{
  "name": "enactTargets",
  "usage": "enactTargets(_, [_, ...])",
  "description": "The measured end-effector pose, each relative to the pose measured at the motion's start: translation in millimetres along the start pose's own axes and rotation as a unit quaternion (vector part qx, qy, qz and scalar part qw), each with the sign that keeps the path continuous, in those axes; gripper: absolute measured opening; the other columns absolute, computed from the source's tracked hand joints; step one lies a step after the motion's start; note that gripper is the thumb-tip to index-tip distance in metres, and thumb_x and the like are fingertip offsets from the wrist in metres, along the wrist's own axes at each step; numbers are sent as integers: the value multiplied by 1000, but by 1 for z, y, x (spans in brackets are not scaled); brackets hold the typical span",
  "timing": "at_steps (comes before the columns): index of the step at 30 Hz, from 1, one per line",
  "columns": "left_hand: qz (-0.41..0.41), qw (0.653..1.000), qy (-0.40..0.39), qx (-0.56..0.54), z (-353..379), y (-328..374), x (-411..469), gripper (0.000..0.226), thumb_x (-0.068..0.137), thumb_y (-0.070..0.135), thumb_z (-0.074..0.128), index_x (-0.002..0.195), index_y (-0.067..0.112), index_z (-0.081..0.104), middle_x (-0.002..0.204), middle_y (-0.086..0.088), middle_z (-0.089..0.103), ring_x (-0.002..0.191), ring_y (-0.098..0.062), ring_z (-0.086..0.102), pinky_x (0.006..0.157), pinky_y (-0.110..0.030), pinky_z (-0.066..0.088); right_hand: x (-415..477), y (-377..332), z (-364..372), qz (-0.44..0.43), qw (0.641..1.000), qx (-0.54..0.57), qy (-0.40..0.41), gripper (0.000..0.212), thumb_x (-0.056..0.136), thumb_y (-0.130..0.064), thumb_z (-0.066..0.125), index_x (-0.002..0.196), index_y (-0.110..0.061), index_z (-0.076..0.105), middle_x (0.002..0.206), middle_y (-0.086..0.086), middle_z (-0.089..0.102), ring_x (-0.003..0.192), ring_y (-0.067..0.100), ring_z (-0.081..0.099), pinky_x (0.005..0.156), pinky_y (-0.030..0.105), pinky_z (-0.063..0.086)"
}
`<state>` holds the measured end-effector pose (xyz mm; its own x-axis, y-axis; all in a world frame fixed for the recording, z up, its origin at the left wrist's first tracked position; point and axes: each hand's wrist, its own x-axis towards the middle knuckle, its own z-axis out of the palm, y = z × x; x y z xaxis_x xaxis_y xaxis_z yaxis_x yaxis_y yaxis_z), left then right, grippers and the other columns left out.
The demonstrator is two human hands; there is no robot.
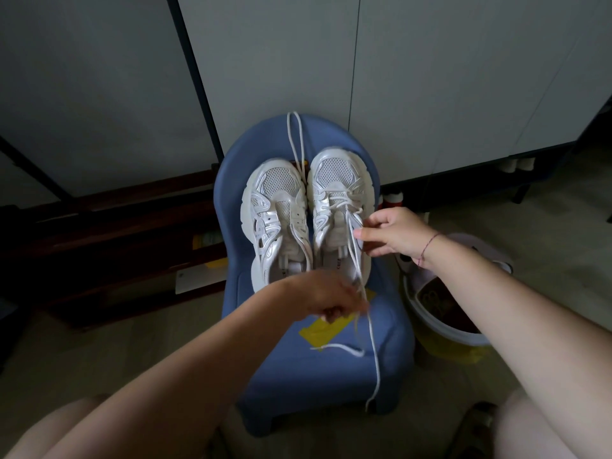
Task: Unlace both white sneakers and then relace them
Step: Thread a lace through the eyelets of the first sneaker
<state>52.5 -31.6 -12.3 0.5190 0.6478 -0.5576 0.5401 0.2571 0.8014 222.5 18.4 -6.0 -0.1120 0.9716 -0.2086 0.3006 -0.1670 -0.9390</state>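
two white sneakers, the left sneaker [276, 220] laceless beside the right sneaker [337, 207], sit on a blue chair [298, 376], where the left hand [331, 298] and right hand [394, 233] each pinch the right sneaker's white lace [359, 279].

No lettering here is clear enough to read.

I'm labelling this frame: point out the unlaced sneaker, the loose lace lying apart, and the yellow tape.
unlaced sneaker [278, 220]: head view, on its tongue area.
loose lace [295, 137]: head view, on its strands.
yellow tape [323, 329]: head view, on its middle.
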Motion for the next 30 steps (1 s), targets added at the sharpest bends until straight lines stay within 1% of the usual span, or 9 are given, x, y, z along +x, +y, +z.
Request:
enactTargets(2, [-30, 993, -84, 77, 3, -5, -10, 6, 93, 12, 62, 90, 13, 67, 69, 2, 57, 58, -1, 52, 55, -12, 46, 1, 0, 0, 2, 1000, 0, 0, 6, 81, -15, 72, 83, -13, 67, 91, 13, 69, 83, 19, 67, 71, 30, 58])
enactTargets(4, [-22, 994, -102, 38, 5, -10, -13, 8, 94, 14, 60, 91, 13, 67, 83, 1, 64, 74, -4, 58, 68, -12, 51, 0, 0, 1, 3, 1000, 0, 0, 7, 81, -15, 72, 84, -12, 67, 92, 14, 69, 85, 20, 67, 71, 30, 58])
enactTargets(6, [9, 993, -71, -91, 7, -11, -9, 12, 97, 16, 55, 91, 12, 65, 91, -2, 67, 82, -8, 63, 76, -16, 53, 0, -1, 2, 1, 1000, -5, 5, 6, 81, -15, 72, 83, -13, 67, 92, 13, 68, 84, 19, 67, 68, 26, 58])
enactTargets(9, [33, 941, -9, -336, 4, -7, -2, 20, 99, 25, 51, 91, 11, 63, 89, -6, 71, 84, -16, 67, 86, -28, 54, -2, -2, 4, -3, 1000, -6, 10, 5, 82, -14, 71, 83, -14, 66, 88, 9, 68, 79, 14, 66, 64, 23, 58])
enactTargets(12, [30, 906, 42, -421, 1, -1, 2, 23, 98, 29, 53, 86, 10, 61, 78, -7, 73, 71, -16, 71, 72, -27, 58, -3, -1, 3, -7, 1000, -13, 10, 5, 83, -15, 70, 82, -15, 66, 84, 6, 69, 73, 10, 66, 63, 22, 57])
enactTargets(15, [26, 905, 155, -395, 5, 3, 7, 22, 97, 25, 56, 87, 6, 59, 62, -6, 68, 49, -11, 65, 49, -22, 56, -3, -2, 3, -3, 1000, -2, 10, 3, 83, -14, 70, 84, -12, 67, 91, 14, 70, 78, 15, 67, 67, 25, 58])
enactTargets(17, [38, 901, 203, -383, 7, 4, 10, 21, 97, 25, 57, 88, 6, 58, 52, -3, 64, 40, -9, 59, 41, -18, 49, -3, -3, 4, -1, 1000, 5, 9, 4, 83, -12, 69, 85, -10, 67, 96, 19, 69, 80, 19, 67, 65, 25, 58])
enactTargets(26, [14, 859, 225, -459, 9, 11, 29, 26, 92, 27, 66, 70, 14, 59, 46, 5, 56, 38, -6, 51, 45, -15, 45, -4, -3, 4, 0, 1000, 10, 8, 4, 84, -12, 70, 84, -10, 67, 94, 18, 67, 83, 22, 66, 68, 28, 58])
enactTargets(30, [56, 895, 193, -397, 14, 12, 30, 33, 95, 18, 60, 63, 13, 54, 45, 3, 51, 38, -7, 44, 44, -18, 35, -5, -4, 5, -1, 1000, 12, 13, 7, 83, -9, 69, 78, -6, 66, 75, 12, 67, 68, 19, 64, 67, 30, 59])
